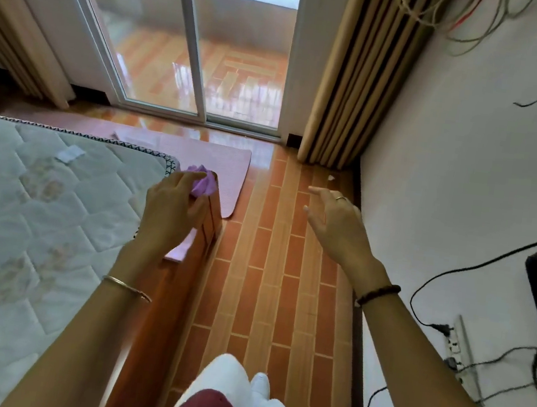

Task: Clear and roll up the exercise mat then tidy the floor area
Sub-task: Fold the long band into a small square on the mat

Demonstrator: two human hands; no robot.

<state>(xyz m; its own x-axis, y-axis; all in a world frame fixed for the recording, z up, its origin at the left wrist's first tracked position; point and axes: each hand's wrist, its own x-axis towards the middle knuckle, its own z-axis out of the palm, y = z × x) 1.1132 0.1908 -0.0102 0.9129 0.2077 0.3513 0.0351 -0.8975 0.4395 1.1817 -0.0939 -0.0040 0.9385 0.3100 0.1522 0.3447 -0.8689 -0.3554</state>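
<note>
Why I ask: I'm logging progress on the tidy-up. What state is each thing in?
exercise mat: unrolled, flat on the floor, near end hidden behind the bed.
purple cloth: crumpled, held by the left hand.
right hand: open, empty, fingers spread.
sliding door: looks shut.
curtain: gathered to one side.

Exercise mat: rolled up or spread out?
Spread out. The exercise mat lies flat on the floor, its rounded corners showing; the bed hides part of it.
</note>
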